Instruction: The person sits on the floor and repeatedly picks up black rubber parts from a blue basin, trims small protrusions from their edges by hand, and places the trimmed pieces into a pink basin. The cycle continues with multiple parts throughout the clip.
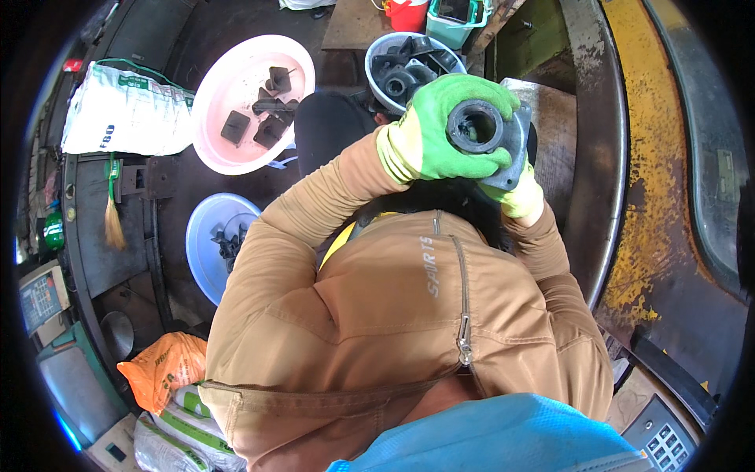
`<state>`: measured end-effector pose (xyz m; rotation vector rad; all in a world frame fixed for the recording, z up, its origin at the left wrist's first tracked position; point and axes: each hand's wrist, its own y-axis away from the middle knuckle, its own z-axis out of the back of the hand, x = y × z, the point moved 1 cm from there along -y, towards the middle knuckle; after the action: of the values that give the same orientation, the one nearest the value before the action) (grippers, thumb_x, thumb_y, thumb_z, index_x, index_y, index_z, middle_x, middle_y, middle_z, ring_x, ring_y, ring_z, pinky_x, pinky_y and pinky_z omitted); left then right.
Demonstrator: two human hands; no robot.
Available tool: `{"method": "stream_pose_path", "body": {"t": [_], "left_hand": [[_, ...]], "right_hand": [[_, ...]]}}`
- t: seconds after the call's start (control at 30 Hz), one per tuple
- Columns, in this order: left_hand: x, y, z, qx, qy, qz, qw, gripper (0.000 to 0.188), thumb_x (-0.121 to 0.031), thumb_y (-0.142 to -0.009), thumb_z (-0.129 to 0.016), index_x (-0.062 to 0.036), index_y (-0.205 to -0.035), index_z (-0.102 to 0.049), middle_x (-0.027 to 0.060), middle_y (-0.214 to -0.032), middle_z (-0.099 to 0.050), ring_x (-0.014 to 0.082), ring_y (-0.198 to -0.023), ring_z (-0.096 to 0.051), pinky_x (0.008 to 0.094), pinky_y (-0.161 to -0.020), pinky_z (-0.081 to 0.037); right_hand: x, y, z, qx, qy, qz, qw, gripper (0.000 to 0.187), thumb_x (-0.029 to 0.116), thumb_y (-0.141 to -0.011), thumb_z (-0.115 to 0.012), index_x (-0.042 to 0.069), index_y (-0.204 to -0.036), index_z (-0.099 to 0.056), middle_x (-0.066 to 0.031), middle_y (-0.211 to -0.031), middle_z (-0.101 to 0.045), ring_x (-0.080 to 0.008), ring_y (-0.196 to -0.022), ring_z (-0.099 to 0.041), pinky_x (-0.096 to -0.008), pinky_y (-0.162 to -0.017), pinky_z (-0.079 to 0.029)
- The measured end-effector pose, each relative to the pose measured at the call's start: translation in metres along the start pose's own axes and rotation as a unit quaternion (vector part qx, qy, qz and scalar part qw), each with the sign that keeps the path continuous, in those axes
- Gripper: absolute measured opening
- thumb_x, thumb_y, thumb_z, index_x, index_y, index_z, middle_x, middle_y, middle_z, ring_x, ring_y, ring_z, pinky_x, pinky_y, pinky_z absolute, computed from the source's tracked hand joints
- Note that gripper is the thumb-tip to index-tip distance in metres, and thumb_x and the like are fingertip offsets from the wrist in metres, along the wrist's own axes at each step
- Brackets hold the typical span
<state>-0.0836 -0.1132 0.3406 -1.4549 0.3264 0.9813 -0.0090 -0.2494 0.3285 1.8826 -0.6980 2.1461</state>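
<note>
My left hand, in a bright green glove, curls its fingers round a dark grey flanged part. This part has a thick round collar with an open bore, facing up, and a square plate with a small corner hole. Under the plate's near right edge, my gloved right hand grips the same part; most of its fingers are hidden behind it. Just beyond my hands, a pale blue basin is heaped with similar black parts.
A pink basin at the left holds several black square-based pieces. Nearer stands a blue basin with small dark pieces. A white sack sits far left; a rusty yellow machine rises at the right. An orange bag lies lower left.
</note>
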Motion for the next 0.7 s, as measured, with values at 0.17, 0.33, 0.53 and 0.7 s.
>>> {"method": "stream_pose_path", "body": {"t": [0.17, 0.33, 0.53, 0.7], "left_hand": [[0.000, 0.006, 0.000, 0.068, 0.092, 0.040, 0.993, 0.047, -0.016, -0.063, -0.086, -0.0022, -0.103, -0.066, 0.0149, -0.106, -0.070, 0.0269, -0.096, -0.068, 0.0365, -0.086, -0.053], [0.003, 0.007, 0.004, 0.171, 0.146, 0.035, 0.974, 0.043, -0.018, -0.065, -0.085, -0.0024, -0.101, -0.068, 0.0144, -0.106, -0.070, 0.0257, -0.095, -0.067, 0.0356, -0.084, -0.053], [0.016, 0.005, 0.001, 0.363, 0.279, 0.063, 0.887, 0.046, -0.021, -0.062, -0.083, -0.0041, -0.104, -0.069, 0.0107, -0.111, -0.070, 0.0239, -0.111, -0.061, 0.0444, -0.107, -0.037], [0.008, -0.024, 0.031, 0.386, 0.111, 0.038, 0.915, 0.077, -0.026, -0.063, -0.084, -0.0045, -0.132, -0.057, 0.0178, -0.147, -0.045, 0.0366, -0.140, -0.036, 0.0488, -0.115, -0.028]], "right_hand": [[-0.001, 0.013, 0.009, 0.101, 0.009, -0.019, 0.995, 0.067, 0.015, -0.079, -0.077, 0.006, -0.137, -0.046, -0.0075, -0.129, -0.056, -0.0179, -0.121, -0.054, -0.0338, -0.099, -0.048], [-0.007, 0.022, 0.019, 0.181, -0.005, -0.034, 0.983, 0.067, 0.017, -0.079, -0.078, 0.005, -0.137, -0.046, -0.0086, -0.129, -0.056, -0.0180, -0.121, -0.054, -0.0341, -0.100, -0.047], [-0.009, 0.029, 0.002, 0.198, 0.066, 0.009, 0.978, 0.067, 0.019, -0.079, -0.079, 0.005, -0.136, -0.047, -0.0098, -0.130, -0.056, -0.0180, -0.121, -0.055, -0.0345, -0.101, -0.047], [-0.009, 0.003, 0.007, 0.180, 0.294, 0.123, 0.931, 0.067, 0.021, -0.079, -0.080, 0.004, -0.136, -0.048, -0.0109, -0.131, -0.057, -0.0181, -0.121, -0.055, -0.0348, -0.101, -0.047]]}}
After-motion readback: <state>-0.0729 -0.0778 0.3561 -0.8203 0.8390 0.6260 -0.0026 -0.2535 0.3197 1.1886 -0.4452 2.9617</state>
